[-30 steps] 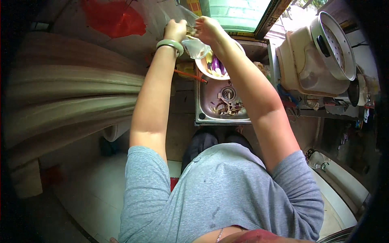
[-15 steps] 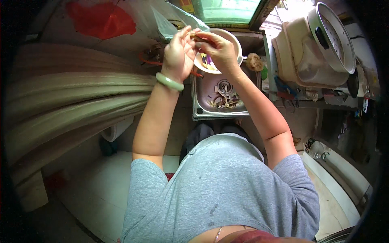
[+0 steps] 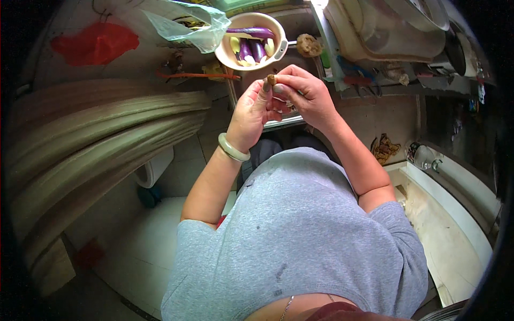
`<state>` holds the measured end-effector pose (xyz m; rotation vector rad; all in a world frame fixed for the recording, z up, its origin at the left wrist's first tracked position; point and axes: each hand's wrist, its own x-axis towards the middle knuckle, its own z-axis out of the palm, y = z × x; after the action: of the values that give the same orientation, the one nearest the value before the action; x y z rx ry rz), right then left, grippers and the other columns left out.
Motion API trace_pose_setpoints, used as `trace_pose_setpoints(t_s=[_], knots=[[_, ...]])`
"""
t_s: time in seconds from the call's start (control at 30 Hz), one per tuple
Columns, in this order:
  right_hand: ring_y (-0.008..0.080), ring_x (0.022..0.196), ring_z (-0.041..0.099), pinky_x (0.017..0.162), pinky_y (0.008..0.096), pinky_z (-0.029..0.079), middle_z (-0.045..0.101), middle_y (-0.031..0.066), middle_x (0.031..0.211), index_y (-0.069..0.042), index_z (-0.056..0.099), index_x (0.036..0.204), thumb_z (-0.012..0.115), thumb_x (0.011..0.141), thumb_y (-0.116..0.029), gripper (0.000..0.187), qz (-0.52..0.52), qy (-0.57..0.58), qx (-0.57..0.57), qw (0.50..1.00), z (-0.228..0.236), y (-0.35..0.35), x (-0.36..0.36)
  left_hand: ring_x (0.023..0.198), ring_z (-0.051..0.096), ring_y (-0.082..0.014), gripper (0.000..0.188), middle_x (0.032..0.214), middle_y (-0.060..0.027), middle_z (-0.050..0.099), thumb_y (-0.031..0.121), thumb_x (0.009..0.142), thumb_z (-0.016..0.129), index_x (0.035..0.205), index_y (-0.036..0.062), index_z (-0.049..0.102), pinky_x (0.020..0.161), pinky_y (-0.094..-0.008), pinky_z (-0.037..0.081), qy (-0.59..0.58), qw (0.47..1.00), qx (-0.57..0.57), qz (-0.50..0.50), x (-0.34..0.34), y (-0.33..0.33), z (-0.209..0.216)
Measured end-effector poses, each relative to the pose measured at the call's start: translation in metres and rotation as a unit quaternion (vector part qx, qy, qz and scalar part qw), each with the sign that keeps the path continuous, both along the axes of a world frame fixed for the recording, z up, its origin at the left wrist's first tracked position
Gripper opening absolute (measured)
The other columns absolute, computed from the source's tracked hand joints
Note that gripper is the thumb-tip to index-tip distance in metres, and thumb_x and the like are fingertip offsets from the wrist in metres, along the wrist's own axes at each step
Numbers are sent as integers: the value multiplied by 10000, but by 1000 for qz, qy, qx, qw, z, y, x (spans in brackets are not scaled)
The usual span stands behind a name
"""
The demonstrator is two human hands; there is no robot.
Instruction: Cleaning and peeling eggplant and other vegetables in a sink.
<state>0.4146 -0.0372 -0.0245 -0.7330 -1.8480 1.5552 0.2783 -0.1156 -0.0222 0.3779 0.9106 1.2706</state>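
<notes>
My left hand (image 3: 249,115), with a pale green bangle (image 3: 233,147) at the wrist, is closed on a small brown lump (image 3: 271,79). My right hand (image 3: 309,96) pinches the same lump from the other side, fingertips meeting over the near part of the metal sink (image 3: 282,124). What kind of thing the lump is, I cannot make out. Just beyond my hands stands a cream basin (image 3: 220,58) holding several purple eggplants (image 3: 251,33) and pale, whitish-green pieces (image 3: 235,45). My hands hide most of the sink's inside.
A clear plastic bag (image 3: 187,27) hangs left of the basin, near a red bag (image 3: 96,44) and an orange tube (image 3: 195,75). A brown scrubber (image 3: 309,46) is at the right. Folded curtain cloth (image 3: 112,123) fills the left; a large plastic tub (image 3: 353,37) stands far right.
Both hands have come down toward my body, away from the basin, still pinching something brown. The view has shifted, so the basin's eggplants now show more fully.
</notes>
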Motion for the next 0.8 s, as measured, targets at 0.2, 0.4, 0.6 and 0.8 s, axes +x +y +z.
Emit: trace_pose_setpoints(t_s=[0.2,0.4,0.6,0.8], knots=[[86,727,564,638,223,463,574,20,833,-17,663,1011,622,843,-96,191,-22,47,-103,993,4,-7,51,635,543,-87,302,791,-23,567,385,898,537,944,95,467,524,-190,407,18,1000,0,-10,43,-14,1],[75,724,560,624,215,467,571,9,822,-4,667,954,597,870,-112,154,-28,94,-146,984,6,-13,76,576,435,-51,343,726,17,466,439,946,392,945,106,474,494,-176,349,131,989,50,-46,75,-15,3],[71,729,562,624,207,477,572,17,839,2,665,936,586,876,-105,146,-59,84,-92,990,13,-15,89,536,383,-19,293,672,40,448,379,968,385,928,103,476,443,-164,298,221,969,107,0,97,-9,9],[71,709,570,639,207,493,581,22,833,20,658,951,585,881,-106,162,-110,120,-126,979,3,-22,83,530,375,-5,237,625,62,442,250,980,405,885,60,510,453,-162,304,485,848,154,145,114,0,-11]])
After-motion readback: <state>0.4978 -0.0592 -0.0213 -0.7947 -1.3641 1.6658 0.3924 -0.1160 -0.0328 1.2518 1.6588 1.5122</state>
